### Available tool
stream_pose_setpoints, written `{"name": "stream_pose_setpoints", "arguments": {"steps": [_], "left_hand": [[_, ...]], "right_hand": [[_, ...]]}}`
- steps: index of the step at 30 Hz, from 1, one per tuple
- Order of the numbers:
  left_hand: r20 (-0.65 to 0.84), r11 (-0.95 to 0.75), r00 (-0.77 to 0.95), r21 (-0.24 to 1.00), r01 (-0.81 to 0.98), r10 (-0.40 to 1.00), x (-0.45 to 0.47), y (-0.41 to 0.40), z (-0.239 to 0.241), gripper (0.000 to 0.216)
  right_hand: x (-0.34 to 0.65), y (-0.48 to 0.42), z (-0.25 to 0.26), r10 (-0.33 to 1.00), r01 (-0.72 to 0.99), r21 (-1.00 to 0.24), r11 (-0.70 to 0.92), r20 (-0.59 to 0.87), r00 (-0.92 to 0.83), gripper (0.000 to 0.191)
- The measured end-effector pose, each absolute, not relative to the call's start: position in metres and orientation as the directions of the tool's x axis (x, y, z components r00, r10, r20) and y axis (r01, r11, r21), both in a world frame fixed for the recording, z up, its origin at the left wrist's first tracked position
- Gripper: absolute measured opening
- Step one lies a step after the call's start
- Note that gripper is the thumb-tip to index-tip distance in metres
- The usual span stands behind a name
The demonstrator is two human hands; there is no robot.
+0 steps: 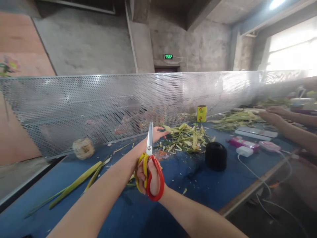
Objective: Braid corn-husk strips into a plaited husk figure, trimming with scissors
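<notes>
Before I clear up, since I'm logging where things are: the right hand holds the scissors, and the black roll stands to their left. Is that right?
Not quite: the head view shows the black roll to the right of the scissors. The right hand does hold them.

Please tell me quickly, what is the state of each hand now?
Left hand: at the edge of the leaf pile; whether it grips a leaf cannot be told.
Right hand: closed, holding scissors.
</notes>
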State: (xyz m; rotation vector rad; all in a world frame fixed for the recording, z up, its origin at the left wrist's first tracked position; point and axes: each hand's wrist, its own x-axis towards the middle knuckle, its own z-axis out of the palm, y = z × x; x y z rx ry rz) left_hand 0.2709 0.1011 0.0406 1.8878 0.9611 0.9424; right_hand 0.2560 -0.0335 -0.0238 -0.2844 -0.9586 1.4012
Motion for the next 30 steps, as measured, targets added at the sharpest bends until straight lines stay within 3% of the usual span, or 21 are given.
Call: {"name": "stream_pose_setpoints", "arguments": {"steps": [4,10,12,14,16,19,21,25,30], "left_hand": [[0.310,-0.448,0.428,0.852,0.271,0.849,0.266,0.094,0.037,0.099],[0.330,-0.361,0.145,0.863,0.353,0.933,0.218,0.095,0.047,0.069],[0.334,-0.325,0.044,0.866,0.380,0.942,0.183,0.090,0.058,0.071],[0.337,-0.300,-0.016,0.858,0.417,0.941,0.142,0.076,0.066,0.087],[0.318,-0.290,0.017,0.841,0.456,0.948,0.103,0.056,0.067,0.093],[0.253,-0.272,0.106,0.821,0.502,0.962,0.062,0.021,0.051,0.075],[0.287,-0.321,0.149,0.781,0.535,0.946,0.050,0.001,0.031,0.069],[0.374,-0.472,0.290,0.651,0.595,0.881,0.054,-0.023,-0.004,0.077],[0.257,-0.541,0.480,0.286,0.791,0.839,0.067,-0.032,-0.017,0.065]], "right_hand": [[0.255,-0.033,-0.029,0.892,-0.685,-0.694,0.221,0.427,-0.145,0.051],[0.257,-0.027,-0.033,0.896,-0.645,-0.720,0.255,0.427,-0.123,0.044],[0.256,-0.025,-0.035,0.905,-0.592,-0.768,0.245,0.401,-0.145,0.042],[0.255,-0.024,-0.037,0.909,-0.502,-0.829,0.246,0.377,-0.177,0.040],[0.255,-0.025,-0.038,0.905,-0.389,-0.883,0.262,0.365,-0.217,0.037],[0.256,-0.024,-0.038,0.903,-0.167,-0.933,0.318,0.352,-0.245,0.033],[0.259,-0.022,-0.038,0.907,0.032,-0.925,0.378,0.364,-0.214,0.032],[0.262,-0.019,-0.037,0.902,0.475,-0.771,0.424,0.408,-0.142,0.030],[0.267,-0.037,-0.030,0.959,0.844,-0.498,0.199,0.277,-0.063,0.034]]}}
